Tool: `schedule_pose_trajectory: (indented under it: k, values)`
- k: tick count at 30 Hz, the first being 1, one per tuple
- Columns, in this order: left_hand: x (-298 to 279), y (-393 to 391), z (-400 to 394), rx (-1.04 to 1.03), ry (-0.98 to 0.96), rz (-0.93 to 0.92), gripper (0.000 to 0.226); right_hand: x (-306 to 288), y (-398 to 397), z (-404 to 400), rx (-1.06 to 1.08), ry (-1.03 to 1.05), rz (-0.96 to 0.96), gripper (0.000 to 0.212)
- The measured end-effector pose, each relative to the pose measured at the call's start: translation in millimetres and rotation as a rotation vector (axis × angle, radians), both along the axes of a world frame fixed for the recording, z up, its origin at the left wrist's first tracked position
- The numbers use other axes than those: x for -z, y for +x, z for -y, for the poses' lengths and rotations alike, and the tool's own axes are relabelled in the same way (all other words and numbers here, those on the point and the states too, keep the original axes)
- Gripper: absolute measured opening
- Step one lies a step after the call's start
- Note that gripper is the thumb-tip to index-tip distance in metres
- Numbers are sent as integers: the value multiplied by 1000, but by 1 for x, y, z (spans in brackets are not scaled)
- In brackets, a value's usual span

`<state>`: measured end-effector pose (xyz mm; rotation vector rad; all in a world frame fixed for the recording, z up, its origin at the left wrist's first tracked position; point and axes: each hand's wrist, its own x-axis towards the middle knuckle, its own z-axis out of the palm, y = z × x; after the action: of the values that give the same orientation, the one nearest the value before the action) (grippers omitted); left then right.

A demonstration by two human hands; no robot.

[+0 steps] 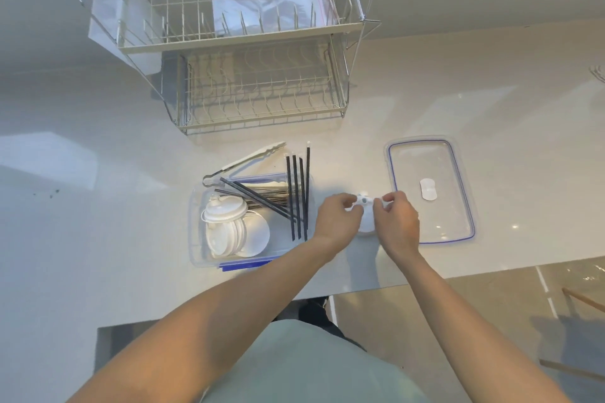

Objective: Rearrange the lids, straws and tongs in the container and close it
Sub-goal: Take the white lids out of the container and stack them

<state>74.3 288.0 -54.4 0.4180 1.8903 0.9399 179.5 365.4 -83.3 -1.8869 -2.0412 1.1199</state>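
A: Two hands meet at the centre of the frame, over the desk. The left hand and right hand each pinch one small white lid between curled fingers, thumb and forefinger closed on its top edge.

B: What does that lid look like?

A: Round, white plastic, with a little dark-spotted knob at the top. Most of it is hidden behind the fingers.

B: And the container?

A: The box sits just left of the hands, clear plastic with blue clips, open. A stack of white lids leans in its lower left part, one spouted lid lying on top.

B: Straws?

A: Black straws stand in a row along the box's right side, their tips reaching past its far rim; a few more lie slanted across the middle. The tongs, white-tipped, rest across the box's upper left corner, pointing to the upper right.

B: The cover?

A: The cover lies flat on the desk right of the hands, clear, blue-sealed, with a white tab in its middle. A wire rack stands behind.
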Motion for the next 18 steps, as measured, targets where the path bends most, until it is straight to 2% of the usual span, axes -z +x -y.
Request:
schedule_pose_trajectory:
  k: [3, 6, 10, 13, 16, 18]
  values:
    - [-16, -33, 20, -177, 106, -49, 16, -35, -37, 12, -5, 47, -204, 17]
    - [-24, -72, 56, -301, 81, -225, 16, -61, -75, 38, -132, -14, -336, 11]
    - [-21, -115, 114, -412, 11, -325, 17, -58, -118, 74, -453, -147, -214, 29]
    - [-10, -134, 151, -366, -83, -405, 26, -45, -142, 103, -638, -390, -25, 28]
    - [0, -147, 174, -303, -121, -397, 35, -29, -156, 131, -712, -475, 76, 44]
    - [4, -154, 182, -239, -127, -376, 39, -23, -166, 147, -680, -432, 60, 40]
